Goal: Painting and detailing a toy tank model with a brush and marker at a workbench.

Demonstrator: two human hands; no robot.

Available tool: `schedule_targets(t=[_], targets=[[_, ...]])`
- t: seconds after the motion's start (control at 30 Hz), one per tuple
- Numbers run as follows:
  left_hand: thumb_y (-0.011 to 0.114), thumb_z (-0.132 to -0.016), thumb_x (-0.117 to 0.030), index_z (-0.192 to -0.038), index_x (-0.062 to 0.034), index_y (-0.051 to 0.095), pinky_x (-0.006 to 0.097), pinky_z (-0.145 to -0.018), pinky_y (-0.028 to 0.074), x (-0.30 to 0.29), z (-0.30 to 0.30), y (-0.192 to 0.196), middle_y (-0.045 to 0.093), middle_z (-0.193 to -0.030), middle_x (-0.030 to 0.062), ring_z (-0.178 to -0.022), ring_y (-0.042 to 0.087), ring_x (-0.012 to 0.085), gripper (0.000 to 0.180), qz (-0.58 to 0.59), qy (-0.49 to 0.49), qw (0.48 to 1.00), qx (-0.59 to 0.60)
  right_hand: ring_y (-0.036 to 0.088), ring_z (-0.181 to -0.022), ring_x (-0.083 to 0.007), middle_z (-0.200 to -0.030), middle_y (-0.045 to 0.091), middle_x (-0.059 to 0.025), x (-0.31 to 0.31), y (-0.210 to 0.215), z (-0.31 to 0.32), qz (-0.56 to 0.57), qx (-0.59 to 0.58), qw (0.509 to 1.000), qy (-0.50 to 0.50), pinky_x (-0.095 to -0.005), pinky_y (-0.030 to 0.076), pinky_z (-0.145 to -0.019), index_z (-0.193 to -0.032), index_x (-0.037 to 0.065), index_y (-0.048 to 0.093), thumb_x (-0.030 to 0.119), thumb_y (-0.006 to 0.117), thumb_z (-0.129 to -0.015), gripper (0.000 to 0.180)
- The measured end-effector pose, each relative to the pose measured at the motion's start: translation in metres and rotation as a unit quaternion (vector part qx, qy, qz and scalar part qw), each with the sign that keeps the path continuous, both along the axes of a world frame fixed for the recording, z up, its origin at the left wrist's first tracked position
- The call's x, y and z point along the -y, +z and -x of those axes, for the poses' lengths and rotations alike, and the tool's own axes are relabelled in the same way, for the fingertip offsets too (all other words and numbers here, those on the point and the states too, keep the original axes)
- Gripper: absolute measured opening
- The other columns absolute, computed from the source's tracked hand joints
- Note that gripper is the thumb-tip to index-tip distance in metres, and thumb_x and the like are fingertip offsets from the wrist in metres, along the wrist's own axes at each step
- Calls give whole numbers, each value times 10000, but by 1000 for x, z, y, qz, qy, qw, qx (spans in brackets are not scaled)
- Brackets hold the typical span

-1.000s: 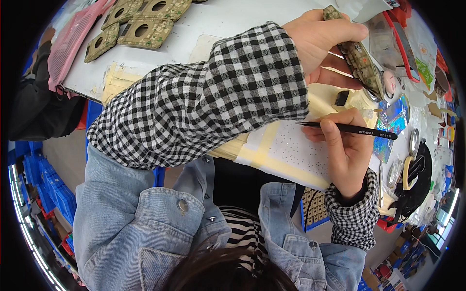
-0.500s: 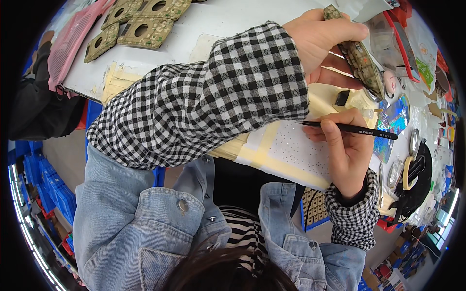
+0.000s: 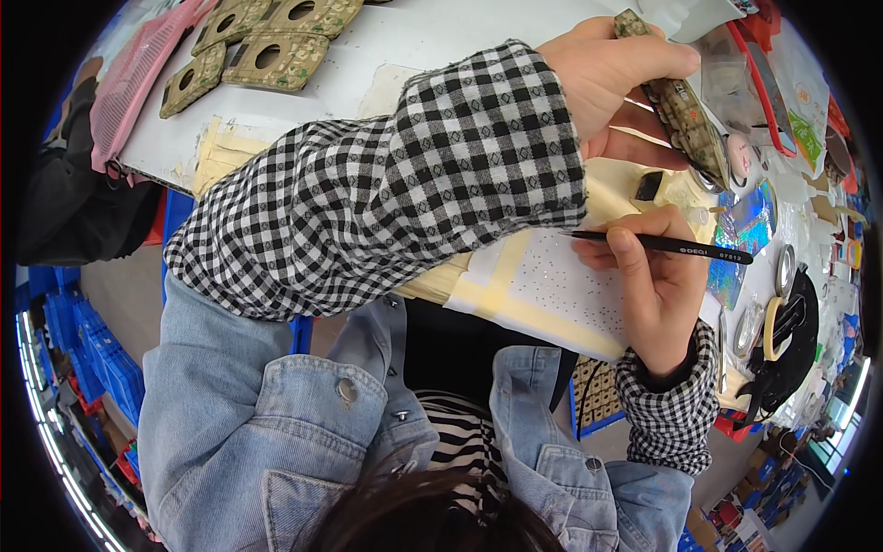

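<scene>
1. The white table (image 3: 414, 41) is being covered along its near side by yellowish tape.
2. A blue denim jacket (image 3: 221, 396) is being worn over a striped top.
3. The left sleeve (image 3: 368, 175), black-and-white checked, is being stretched across the near part of the table, and part of the view is being blocked by it.
4. A pink basket (image 3: 138, 92) is being seen at the table's left edge.
5. White paper (image 3: 561, 299) is being bordered with tape on the table, just left of the right hand (image 3: 655, 285).
6. Flat camouflage pieces with round holes (image 3: 299, 69) are being kept at the far left of the table.
7. A curved camouflage piece (image 3: 685, 120) is being gripped between thumb and fingers by the left hand (image 3: 593, 78), at the far right of the paper, tilted.
8. A shiny bag (image 3: 750, 221) is being overlapped by the tool's rear end.
9. A slim black tool (image 3: 704, 248) is being pinched by the right hand, its tip pointed left near the cuff; whether anything is being touched by the tip cannot be told.
10. A tape roll (image 3: 769, 329) is being seen right of the right hand.
11. Tiny dots (image 3: 563, 276) are being shown scattered over the paper.
</scene>
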State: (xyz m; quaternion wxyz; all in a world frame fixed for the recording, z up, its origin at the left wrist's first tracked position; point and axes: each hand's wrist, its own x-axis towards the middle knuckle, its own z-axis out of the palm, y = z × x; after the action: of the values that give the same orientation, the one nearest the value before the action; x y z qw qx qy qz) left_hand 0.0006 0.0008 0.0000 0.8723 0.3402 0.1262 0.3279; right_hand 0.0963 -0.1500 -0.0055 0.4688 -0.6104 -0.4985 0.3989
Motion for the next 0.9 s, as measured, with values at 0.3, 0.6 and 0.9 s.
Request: schedule_targets(t=[0.3,0.6,0.9], targets=[[651,-815,-184,-1159,65,350,467,-756,589,1,0,1,488,-1034,214,-900,632,347,521,0,4,1000,-3,663,-754,-150,-800,607,-87,0,0,0,-13,4,1000,-4,-229,544,-668,-878,-51,523,31,569,-900,97],[655,-812,-180,-1165,51,353,467,-745,591,1,0,1,500,-1018,195,-887,638,334,519,4,1,1000,2,662,-729,-139,-776,614,-85,1,1,0,-4,10,1000,-9,-220,537,-649,-871,-48,519,37,563,-905,101],[657,-810,-183,-1181,55,344,463,-749,590,2,0,0,496,-1029,203,-891,637,336,540,4,7,1000,1,661,-716,-129,-761,641,-94,0,1,1,-1,5,1000,-12,-216,537,-640,-881,-42,515,45,561,-908,101]])
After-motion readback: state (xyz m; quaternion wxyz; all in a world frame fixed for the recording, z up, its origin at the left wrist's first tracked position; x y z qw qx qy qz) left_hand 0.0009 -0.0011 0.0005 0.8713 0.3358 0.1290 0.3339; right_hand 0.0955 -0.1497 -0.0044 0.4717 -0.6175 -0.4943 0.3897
